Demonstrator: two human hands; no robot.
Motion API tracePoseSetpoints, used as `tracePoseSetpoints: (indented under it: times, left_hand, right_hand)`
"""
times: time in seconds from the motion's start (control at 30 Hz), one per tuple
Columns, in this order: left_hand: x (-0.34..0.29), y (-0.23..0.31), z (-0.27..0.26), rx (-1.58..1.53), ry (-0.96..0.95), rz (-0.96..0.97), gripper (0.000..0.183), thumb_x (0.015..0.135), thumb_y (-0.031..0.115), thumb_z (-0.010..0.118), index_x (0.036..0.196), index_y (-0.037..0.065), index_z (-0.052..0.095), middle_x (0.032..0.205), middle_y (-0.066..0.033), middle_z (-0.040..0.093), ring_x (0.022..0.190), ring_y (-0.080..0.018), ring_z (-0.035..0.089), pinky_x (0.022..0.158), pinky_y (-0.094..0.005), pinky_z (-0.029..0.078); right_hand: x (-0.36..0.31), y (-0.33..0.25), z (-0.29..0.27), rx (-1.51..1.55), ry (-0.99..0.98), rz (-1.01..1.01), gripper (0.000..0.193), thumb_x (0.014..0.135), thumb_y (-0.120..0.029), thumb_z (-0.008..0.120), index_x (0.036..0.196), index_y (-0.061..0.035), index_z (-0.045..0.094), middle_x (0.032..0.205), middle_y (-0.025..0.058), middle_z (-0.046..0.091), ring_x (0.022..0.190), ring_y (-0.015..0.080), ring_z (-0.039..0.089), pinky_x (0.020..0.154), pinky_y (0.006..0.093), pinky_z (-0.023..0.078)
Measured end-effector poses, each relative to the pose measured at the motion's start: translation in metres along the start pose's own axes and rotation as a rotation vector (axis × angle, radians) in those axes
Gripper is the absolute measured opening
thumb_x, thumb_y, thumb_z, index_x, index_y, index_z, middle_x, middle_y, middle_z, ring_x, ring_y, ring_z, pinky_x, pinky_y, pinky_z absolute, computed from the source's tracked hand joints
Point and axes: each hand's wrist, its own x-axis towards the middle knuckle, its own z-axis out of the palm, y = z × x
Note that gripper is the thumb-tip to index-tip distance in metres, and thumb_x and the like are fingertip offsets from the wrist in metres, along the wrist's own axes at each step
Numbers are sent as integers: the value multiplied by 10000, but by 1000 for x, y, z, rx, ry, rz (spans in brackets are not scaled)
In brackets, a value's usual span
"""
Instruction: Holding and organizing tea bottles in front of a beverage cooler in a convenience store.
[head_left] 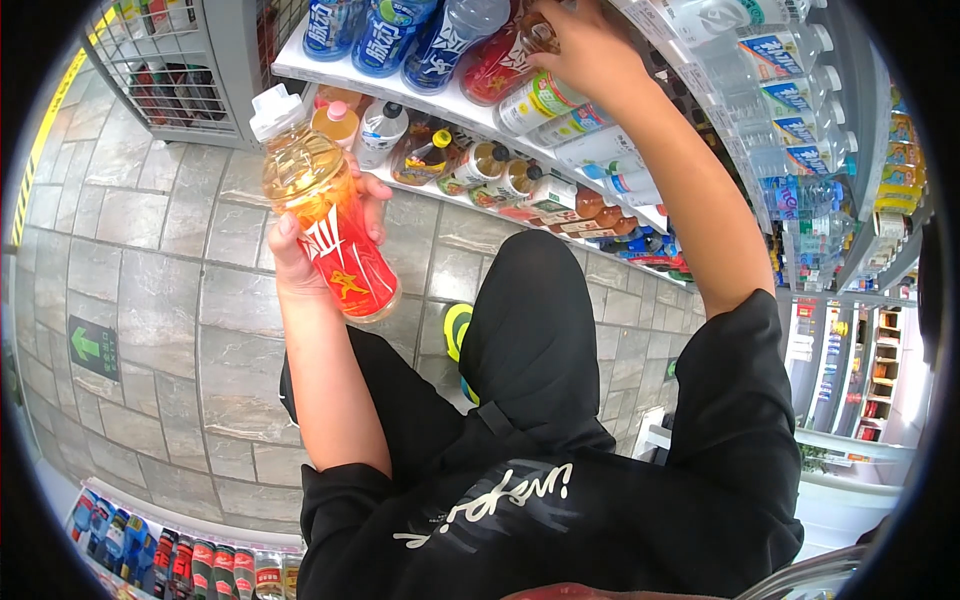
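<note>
My left hand [292,250] is wrapped round a drink bottle [345,255] with a red-orange label, a white cap and pale yellow liquid. I hold it tilted above the floor, in front of the lower shelf. My right hand [590,50] reaches up to the upper shelf. Its thumb and fingers curl round the top of a second red-labelled bottle [490,68], which lies slanted among the others. Blue-labelled bottles [385,40] stand to its left, and a bottle with a green and yellow label [540,103] is just below my right wrist.
A lower shelf holds several bottles, one with a yellow cap [425,155]. Clear water bottles [790,95] line the shelf at the right. A grey wire-mesh rack [180,75] stands at the far left. The tiled floor [150,290] bears a green arrow sign [93,347]. More drinks [205,568] stand at lower left.
</note>
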Motion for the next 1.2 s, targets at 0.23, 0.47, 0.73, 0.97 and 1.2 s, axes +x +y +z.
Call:
tracePoseSetpoints:
  times: [0.23, 0.47, 0.73, 0.97, 1.2]
  left_hand:
    - [1, 0, -2, -26, -5, -10, 859, 672, 613, 791, 1239, 6, 572, 1016, -245, 695, 650, -228, 617, 577, -318, 548]
    - [1, 2, 3, 72, -7, -34, 850, 694, 637, 783, 1223, 30, 508, 1058, -172, 653, 690, -200, 599, 572, -303, 509]
    - [2, -1, 7, 57, -10, -30, 858, 690, 620, 789, 1227, 13, 507, 1030, -193, 663, 669, -218, 637, 564, -321, 527]
    - [2, -4, 15, 93, 55, 45, 871, 696, 628, 775, 1248, 6, 516, 1041, -194, 662, 674, -218, 631, 576, -324, 528]
    - [-2, -3, 12, 82, -12, -8, 867, 704, 638, 759, 1246, 4, 523, 1045, -188, 662, 671, -216, 614, 575, -323, 522]
  right_hand:
    - [7, 7, 6, -78, 50, -76, 720, 764, -244, 799, 1390, -27, 517, 1538, 348, 316, 1378, 478, 427, 1116, 471, 423]
    - [13, -6, -5, -156, -128, 13, 767, 770, -230, 788, 1427, 6, 473, 1553, 347, 288, 1400, 502, 388, 1152, 486, 386]
    - [13, 3, 3, -180, -59, -31, 757, 795, -225, 782, 1442, 4, 463, 1573, 348, 236, 1450, 505, 308, 1184, 516, 334]
    - [14, 1, 0, -129, -137, 14, 816, 805, -237, 781, 1490, -7, 402, 1589, 359, 196, 1464, 514, 278, 1193, 515, 327]
    - [16, 1, 1, -165, -137, 28, 846, 816, -284, 778, 1511, -16, 376, 1596, 350, 192, 1480, 515, 238, 1216, 545, 267]
